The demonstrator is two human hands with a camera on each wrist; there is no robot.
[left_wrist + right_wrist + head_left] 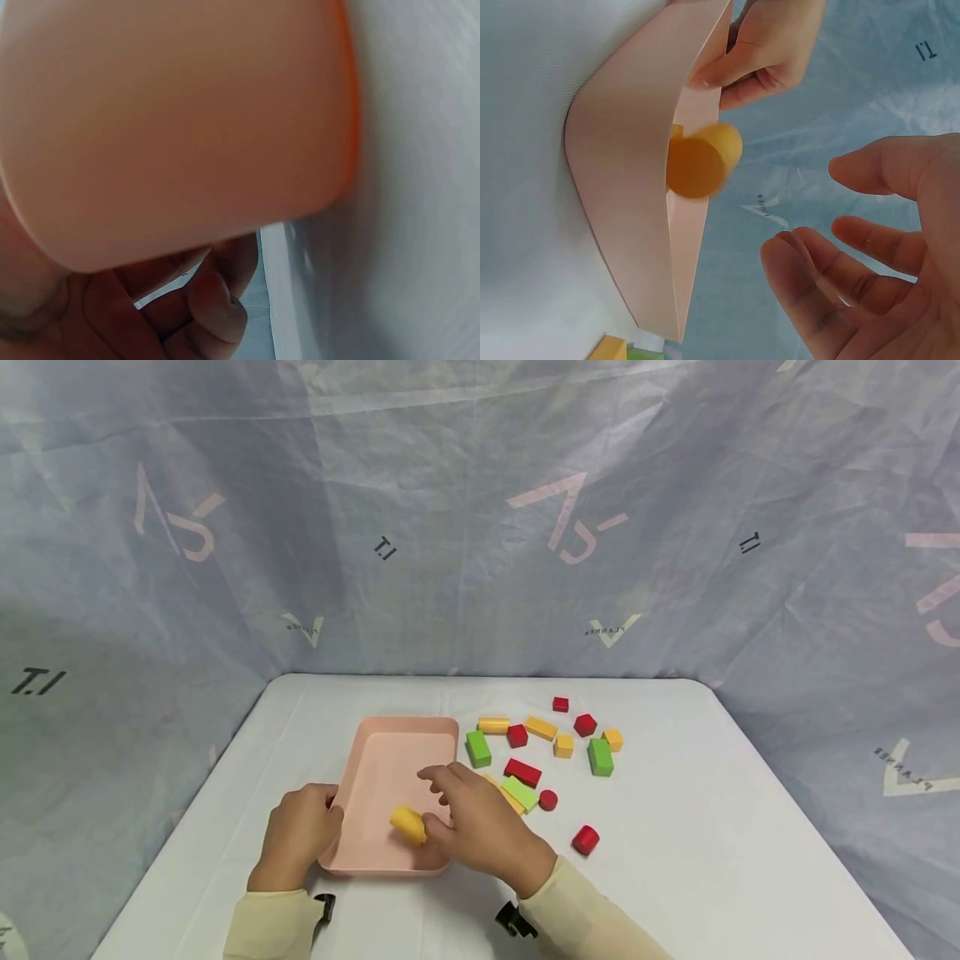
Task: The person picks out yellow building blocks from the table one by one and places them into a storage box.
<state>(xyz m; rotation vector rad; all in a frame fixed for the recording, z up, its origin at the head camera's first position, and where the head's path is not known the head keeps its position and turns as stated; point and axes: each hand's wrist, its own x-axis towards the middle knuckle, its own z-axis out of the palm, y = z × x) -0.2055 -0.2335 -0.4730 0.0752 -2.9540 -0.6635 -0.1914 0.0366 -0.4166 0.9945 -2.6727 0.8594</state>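
Note:
A pink tray [386, 764] stands on the white table, and my left hand [300, 827] grips its left wall. In the right wrist view, that hand's thumb [724, 69] lies over the tray's rim. My right hand [483, 822] hovers over the tray's right side, fingers spread and holding nothing. A yellow cylinder [407, 824], blurred, is just off its thumb; in the right wrist view the cylinder [697, 166] is tilted at the tray's rim, apart from the fingers. Behind it peeks another bit of yellow [676, 131], mostly hidden. The tray's outer wall [180, 142] fills the left wrist view.
Right of the tray lie several loose blocks: green blocks [478, 749], red blocks [522, 772], yellow blocks [541, 727] and a red cylinder [586, 840] nearest the front. A light green block [521, 794] overlaps a yellow one beside my right hand. Grey printed cloth [465, 527] hangs behind the table.

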